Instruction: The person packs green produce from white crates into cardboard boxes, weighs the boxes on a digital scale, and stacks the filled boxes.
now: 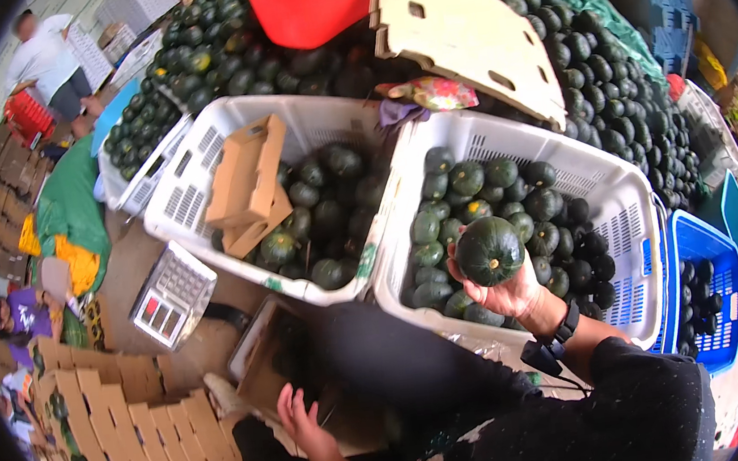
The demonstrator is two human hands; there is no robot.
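Observation:
Cupped in my right hand (518, 294) is a round, dark green squash (489, 252), raised over a white plastic crate (612, 171) with several more squashes in it. A dark band circles my right wrist. Lower down, my left hand (302, 417) holds nothing and its fingers are apart. It is nearest to an open box (261, 354) beside my leg, with dark squashes inside partly in shadow. To the left, a second white crate (222, 120) holds more squashes and some cardboard trays (246, 176).
A scale with a keypad (173, 296) stands left of the box. Stacked cardboard boxes (140, 444) fill the lower left. Behind the crates rise heaped squashes (606, 88), a red tub (310, 12) and a cream panel (465, 31). A blue basket (721, 261) stands right; people (50, 61) are at left.

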